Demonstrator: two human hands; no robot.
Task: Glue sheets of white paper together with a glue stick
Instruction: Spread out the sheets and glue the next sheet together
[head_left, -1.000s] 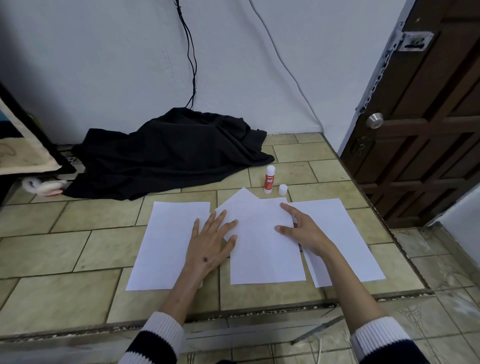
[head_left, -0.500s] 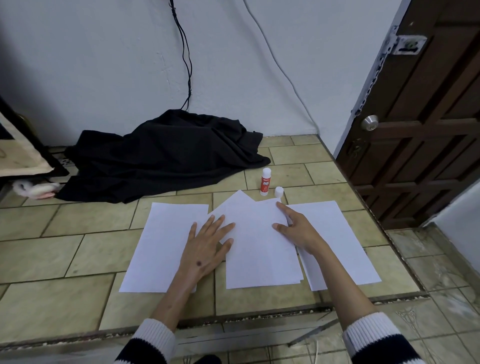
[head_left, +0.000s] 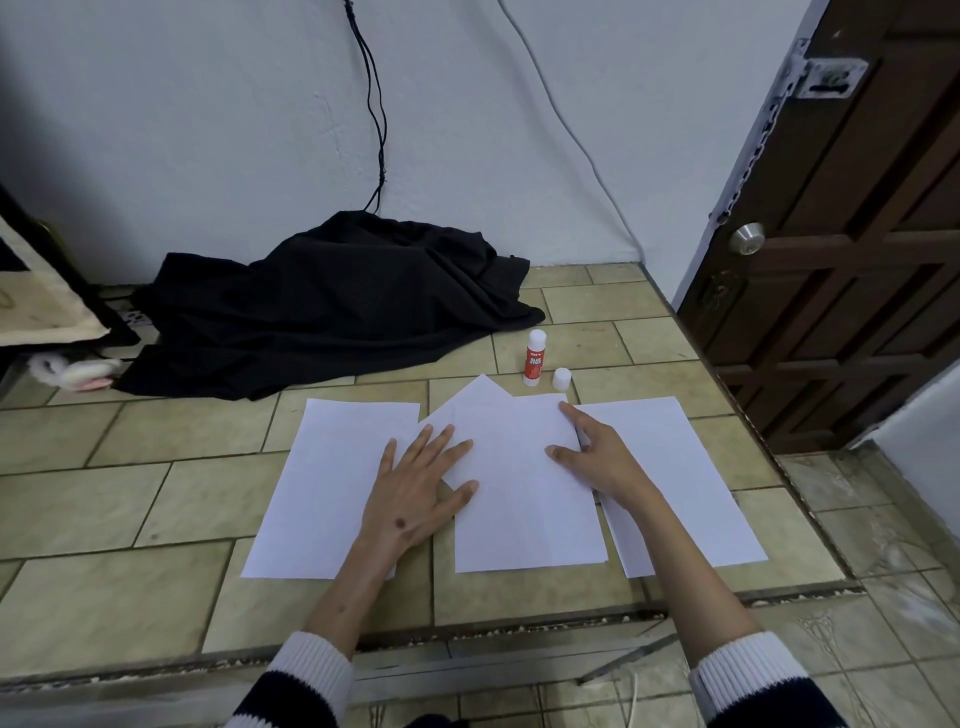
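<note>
Several white sheets lie on the tiled floor. A middle sheet (head_left: 524, 499) lies over another sheet whose corner (head_left: 480, 389) pokes out at the top. One sheet (head_left: 322, 483) lies to the left and one (head_left: 680, 478) to the right. My left hand (head_left: 415, 493) rests flat with spread fingers on the middle sheet's left edge. My right hand (head_left: 597, 457) presses its fingertips on that sheet's upper right part. A red and white glue stick (head_left: 535, 358) stands uncapped behind the sheets, its white cap (head_left: 562, 379) beside it.
A black cloth (head_left: 322, 306) is heaped against the wall at the back. A dark wooden door (head_left: 852, 234) stands at the right. The tiled platform ends in a step (head_left: 467, 634) just in front of me. Cables hang down the wall.
Both hands stay pressed on the middle sheet, almost unmoved. The top sheet's lower edge now lines up more closely with the sheet under it. My head has shifted slightly.
</note>
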